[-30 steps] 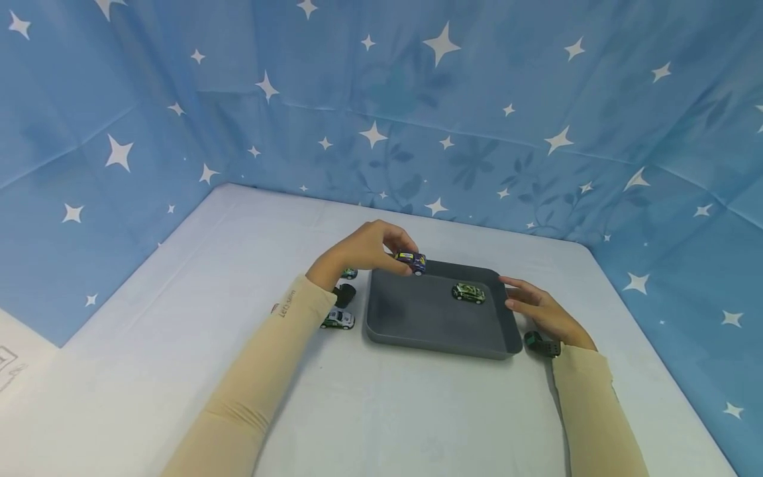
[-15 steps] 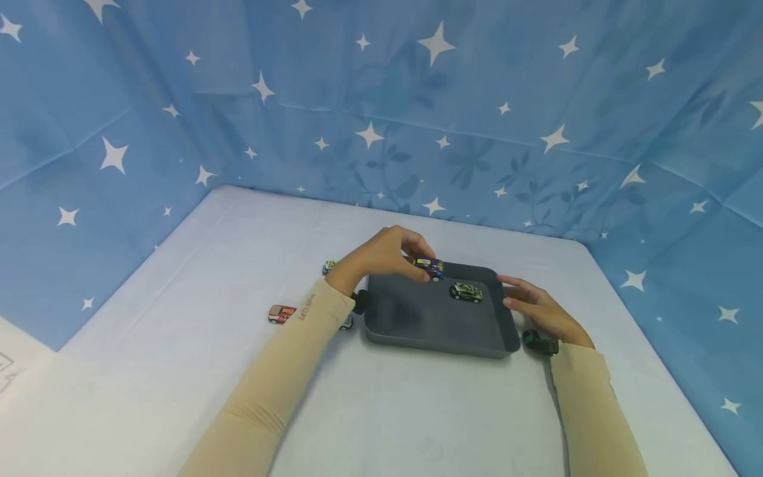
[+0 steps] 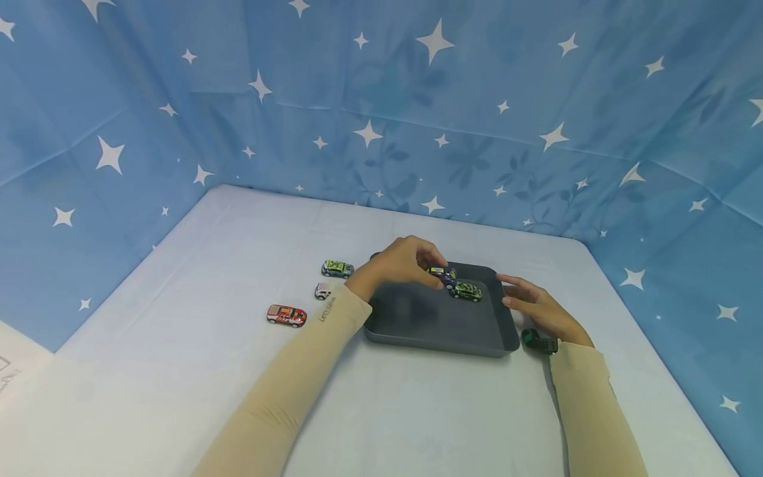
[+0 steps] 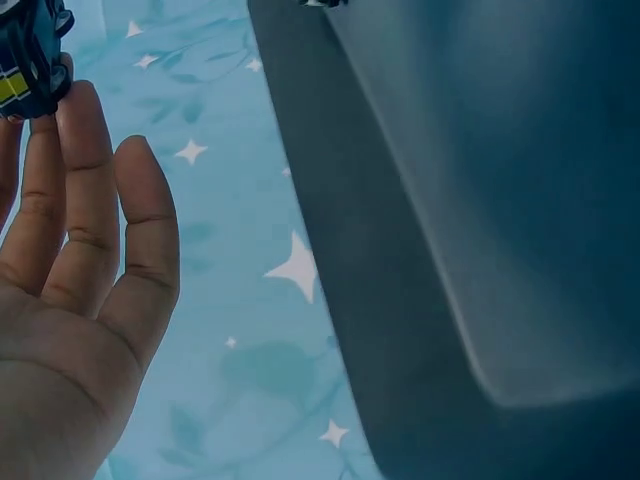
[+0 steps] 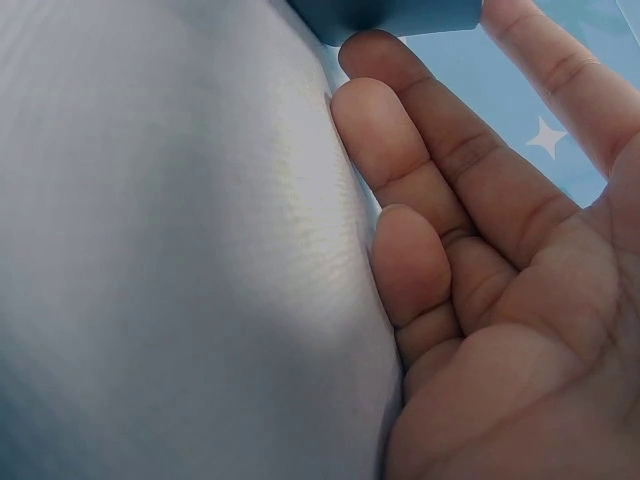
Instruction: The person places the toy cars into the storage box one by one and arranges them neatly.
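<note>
My left hand pinches a dark blue toy car with yellow markings between thumb and fingertips. It holds the car over the far part of a grey tray. Close by the held car, a green camouflage toy car sits in the tray. In the left wrist view the blue car shows at the fingertips, with the last finger free. My right hand rests at the tray's right wall, fingers loosely bent. The right wrist view shows its fingertips at the tray's edge.
Left of the tray, on the white tabletop, are a green-and-blue toy car, a white one partly behind the left sleeve, and a red one. A blue star-patterned curtain stands behind the table.
My left hand has carried the blue car right and slightly nearer, to beside the green car. The red and white cars have come out from behind the sleeve. The right hand stays put.
</note>
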`<state>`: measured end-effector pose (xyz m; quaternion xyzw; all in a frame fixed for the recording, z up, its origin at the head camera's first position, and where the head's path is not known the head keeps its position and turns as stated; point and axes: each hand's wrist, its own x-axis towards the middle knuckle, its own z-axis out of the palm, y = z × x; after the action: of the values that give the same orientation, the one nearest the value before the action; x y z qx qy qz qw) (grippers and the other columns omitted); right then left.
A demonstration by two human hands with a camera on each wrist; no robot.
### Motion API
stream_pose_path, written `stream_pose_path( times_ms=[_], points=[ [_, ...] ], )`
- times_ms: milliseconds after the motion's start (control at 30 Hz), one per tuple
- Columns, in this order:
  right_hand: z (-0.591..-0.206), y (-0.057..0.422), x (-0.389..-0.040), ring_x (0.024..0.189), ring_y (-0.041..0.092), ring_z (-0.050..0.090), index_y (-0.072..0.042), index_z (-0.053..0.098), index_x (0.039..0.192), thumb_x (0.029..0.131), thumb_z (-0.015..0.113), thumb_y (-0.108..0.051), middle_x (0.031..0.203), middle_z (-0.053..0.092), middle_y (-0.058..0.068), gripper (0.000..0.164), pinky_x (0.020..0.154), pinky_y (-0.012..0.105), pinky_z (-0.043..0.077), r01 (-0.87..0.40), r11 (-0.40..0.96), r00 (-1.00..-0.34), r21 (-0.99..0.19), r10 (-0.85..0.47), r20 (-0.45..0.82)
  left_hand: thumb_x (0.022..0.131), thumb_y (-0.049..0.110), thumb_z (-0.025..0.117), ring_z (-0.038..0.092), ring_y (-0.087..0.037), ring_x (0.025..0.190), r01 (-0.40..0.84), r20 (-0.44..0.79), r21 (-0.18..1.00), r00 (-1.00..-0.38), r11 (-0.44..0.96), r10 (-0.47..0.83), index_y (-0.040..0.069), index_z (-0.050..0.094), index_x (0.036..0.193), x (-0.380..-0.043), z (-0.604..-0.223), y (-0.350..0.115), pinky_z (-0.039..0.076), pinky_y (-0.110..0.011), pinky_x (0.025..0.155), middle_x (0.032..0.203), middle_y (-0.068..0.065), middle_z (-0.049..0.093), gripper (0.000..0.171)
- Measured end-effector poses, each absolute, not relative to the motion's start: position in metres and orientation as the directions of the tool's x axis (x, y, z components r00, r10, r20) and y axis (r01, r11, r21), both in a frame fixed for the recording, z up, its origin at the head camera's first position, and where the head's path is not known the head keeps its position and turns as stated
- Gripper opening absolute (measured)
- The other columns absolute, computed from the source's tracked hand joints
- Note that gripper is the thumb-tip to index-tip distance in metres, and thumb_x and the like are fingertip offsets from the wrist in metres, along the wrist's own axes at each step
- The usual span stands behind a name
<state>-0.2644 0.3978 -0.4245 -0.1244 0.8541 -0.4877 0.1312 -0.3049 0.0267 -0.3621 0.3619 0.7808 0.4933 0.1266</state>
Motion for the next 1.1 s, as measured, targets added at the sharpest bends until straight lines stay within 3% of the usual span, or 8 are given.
stream_pose_path(
  times_ms=[300, 867, 1100],
  points=[
    [-0.424, 0.396, -0.265, 0.157, 0.060, 0.020, 0.004, 0.029, 0.167, 0.110, 0.064, -0.017, 0.174, 0.017, 0.034, 0.071, 0.119, 0.083, 0.014, -0.074, 0.497, -0.937, -0.864, -0.331, -0.110, 0.089, 0.010, 0.091, 0.070, -0.021, 0.118, 0.451, 0.127, 0.831, -0.723, 0.324, 0.680, 0.005, 0.078, 0.125, -0.302, -0.373, 0.047, 0.055, -0.028, 0.100, 0.125, -0.007, 0.077, 0.039],
    [-0.427, 0.397, -0.266, 0.156, 0.059, 0.023, 0.000, 0.029, 0.169, 0.111, 0.064, -0.019, 0.174, 0.020, 0.033, 0.071, 0.119, 0.083, 0.016, -0.066, 0.503, -0.934, -0.862, -0.336, -0.125, 0.089, 0.013, 0.092, 0.072, -0.019, 0.112, 0.443, 0.079, 0.801, -0.746, 0.404, 0.661, 0.010, 0.081, 0.121, -0.295, -0.383, 0.079, 0.057, -0.030, 0.096, 0.120, -0.004, 0.079, 0.035],
    [-0.426, 0.398, -0.265, 0.156, 0.059, 0.022, 0.001, 0.029, 0.169, 0.111, 0.064, -0.018, 0.173, 0.020, 0.034, 0.070, 0.119, 0.083, 0.015, -0.065, 0.494, -0.935, -0.867, -0.334, -0.120, 0.089, 0.014, 0.092, 0.071, -0.021, 0.118, 0.441, 0.060, 0.789, -0.748, 0.428, 0.661, 0.009, 0.081, 0.121, -0.292, -0.385, 0.091, 0.056, -0.030, 0.100, 0.123, -0.005, 0.079, 0.034]
  ],
)
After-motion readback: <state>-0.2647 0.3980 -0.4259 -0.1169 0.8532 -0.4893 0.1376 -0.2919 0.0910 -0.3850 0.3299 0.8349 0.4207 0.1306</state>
